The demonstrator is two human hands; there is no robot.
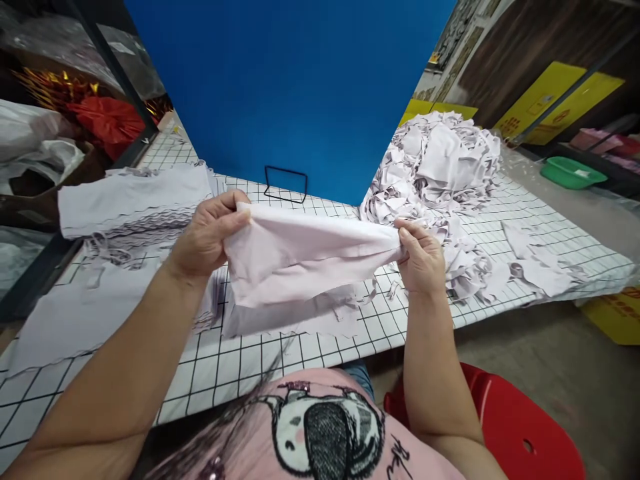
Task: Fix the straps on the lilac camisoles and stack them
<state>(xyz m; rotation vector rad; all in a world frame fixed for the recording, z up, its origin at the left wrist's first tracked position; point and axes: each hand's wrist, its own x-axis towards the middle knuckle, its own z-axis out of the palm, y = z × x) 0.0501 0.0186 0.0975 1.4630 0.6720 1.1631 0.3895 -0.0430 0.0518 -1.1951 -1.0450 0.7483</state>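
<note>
A pale pinkish-white piece of fabric (310, 250) is stretched between my two hands above the table. My left hand (213, 233) pinches its upper left corner between thumb and fingers. At the far right end, my right hand (421, 253) grips the cloth the same way. Below it, another pale fabric piece (300, 317) lies on the grid-patterned tablecloth (240, 360). To the left are a stack of layered pale fabric pieces (140, 197) and more flat pieces (85, 313) nearer me, partly hidden by my left forearm.
A large blue panel (290, 87) stands at the back, with a black wire frame (286, 185) at its foot. A big heap of pale fabric pieces (445, 163) fills the right side. Beside me is a red stool (525, 427); a green basin (573, 172) sits farther right.
</note>
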